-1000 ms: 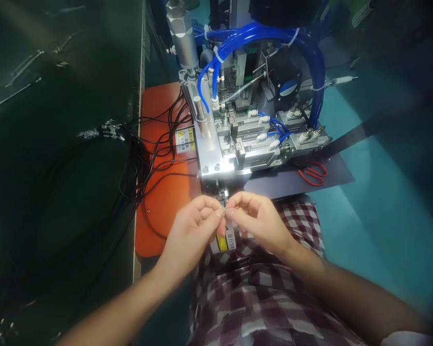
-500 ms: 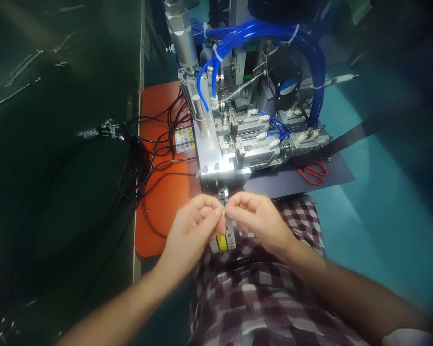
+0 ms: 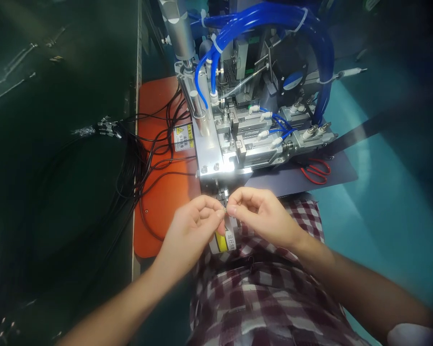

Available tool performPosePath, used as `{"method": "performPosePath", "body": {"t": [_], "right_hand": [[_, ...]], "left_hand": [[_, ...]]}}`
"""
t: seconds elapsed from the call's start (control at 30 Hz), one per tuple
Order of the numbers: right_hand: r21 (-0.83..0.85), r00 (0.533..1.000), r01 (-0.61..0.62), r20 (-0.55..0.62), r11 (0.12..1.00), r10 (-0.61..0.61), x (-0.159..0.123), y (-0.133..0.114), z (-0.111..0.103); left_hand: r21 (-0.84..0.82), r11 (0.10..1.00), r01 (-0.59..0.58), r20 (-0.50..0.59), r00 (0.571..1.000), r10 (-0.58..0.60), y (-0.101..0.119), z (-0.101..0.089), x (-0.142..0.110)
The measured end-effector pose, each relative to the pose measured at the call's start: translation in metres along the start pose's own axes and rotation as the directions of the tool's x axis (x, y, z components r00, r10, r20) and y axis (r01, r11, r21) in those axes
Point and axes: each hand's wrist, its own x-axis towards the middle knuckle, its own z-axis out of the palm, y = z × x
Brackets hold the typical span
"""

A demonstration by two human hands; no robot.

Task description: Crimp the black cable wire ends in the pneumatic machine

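Observation:
My left hand [image 3: 198, 218] and my right hand [image 3: 261, 211] meet fingertip to fingertip at the front of a metal machine [image 3: 234, 139]. Each is closed in a pinch of thumb and forefinger. A tiny light-coloured piece [image 3: 225, 210] shows between the fingertips, too small to name. How it is shared between the two hands is hidden. Just below the fingers hangs a label with a yellow patch [image 3: 222, 241] and printed characters. Behind the fingertips is a small dark fixture [image 3: 222, 194] on the machine's front.
Black cables [image 3: 140, 163] with metal-ended plugs [image 3: 108, 127] cross an orange board [image 3: 153, 226] on the left. Blue air hoses [image 3: 267, 17] arch over the machine. Red-handled scissors or pliers [image 3: 317, 172] lie on a dark plate [image 3: 285, 185] to the right.
The camera view has shifted slightly. My hands stay together in a pinch, with the right hand's fingers a little higher and slightly farther from the left fingertips.

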Motion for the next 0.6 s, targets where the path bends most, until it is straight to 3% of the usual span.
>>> {"method": "performPosePath", "body": {"t": [0.1, 0.17, 0.27, 0.33, 0.6], "right_hand": [[-0.021, 0.997, 0.049, -0.053, 0.999, -0.050, 0.002, 0.003, -0.002], [0.031, 0.997, 0.030, -0.077, 0.999, -0.027, 0.005, 0.006, -0.005], [0.126, 0.994, -0.043, -0.092, 0.991, 0.055, 0.012, 0.012, -0.008], [0.141, 0.990, -0.077, -0.106, 0.987, 0.093, 0.017, 0.015, -0.010], [0.201, 0.978, -0.143, -0.121, 0.969, 0.169, 0.028, 0.023, -0.007]], "left_hand": [[0.095, 0.995, -0.042, -0.046, 0.998, 0.046, -0.002, -0.002, 0.002], [0.264, 0.952, -0.153, -0.101, 0.978, 0.185, -0.006, -0.002, 0.004], [0.583, 0.732, -0.352, -0.093, 0.867, 0.490, -0.012, -0.003, 0.009], [0.696, 0.584, -0.418, -0.025, 0.799, 0.601, -0.015, -0.004, 0.014], [0.783, 0.423, -0.456, 0.098, 0.762, 0.640, -0.026, -0.014, 0.028]]}}
